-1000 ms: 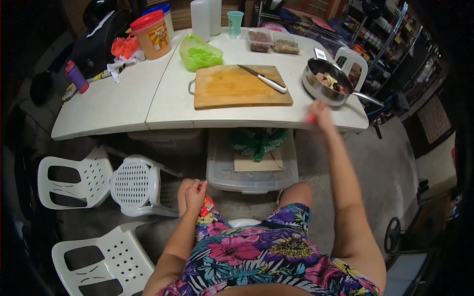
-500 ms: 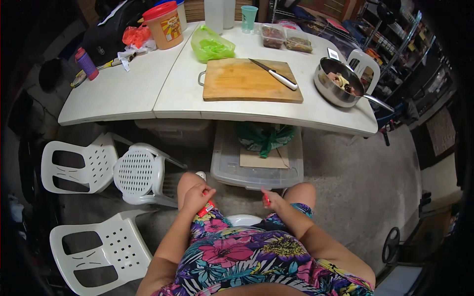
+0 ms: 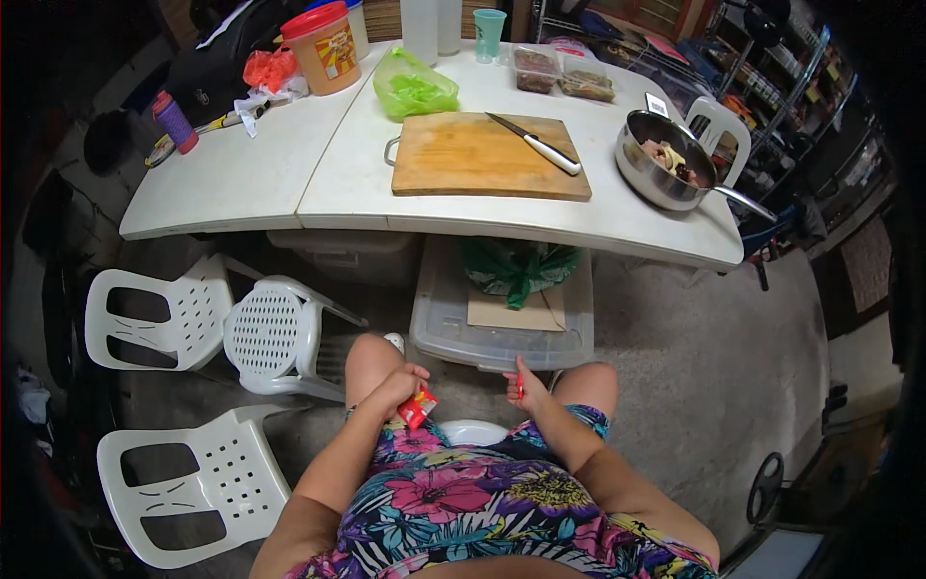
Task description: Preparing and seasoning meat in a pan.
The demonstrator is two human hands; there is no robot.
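My left hand (image 3: 398, 383) rests over my left thigh, its fingers closed on a small red sachet (image 3: 417, 407) that hangs toward my lap. Above my right thigh, my right hand (image 3: 528, 389) is closed around a small red object (image 3: 520, 384); most of it is hidden, so its kind is unclear. On the white table ahead lies a wooden cutting board (image 3: 487, 159) with a white-handled knife (image 3: 545, 150) across its right side. A steel saucepan (image 3: 666, 188) to the right holds pieces of meat and other food.
A green plastic bag (image 3: 415, 87), an orange tub with red lid (image 3: 323, 53), two clear food containers (image 3: 535, 72) and a teal cup (image 3: 488, 34) stand along the back. White plastic chairs (image 3: 188, 482) are at my left; a clear storage bin (image 3: 444, 333) sits under the table (image 3: 231, 193).
My left hand has shifted slightly right, and more of the red sachet shows. My right hand has turned a little, its thumb pointing up. The things on the table stay put.
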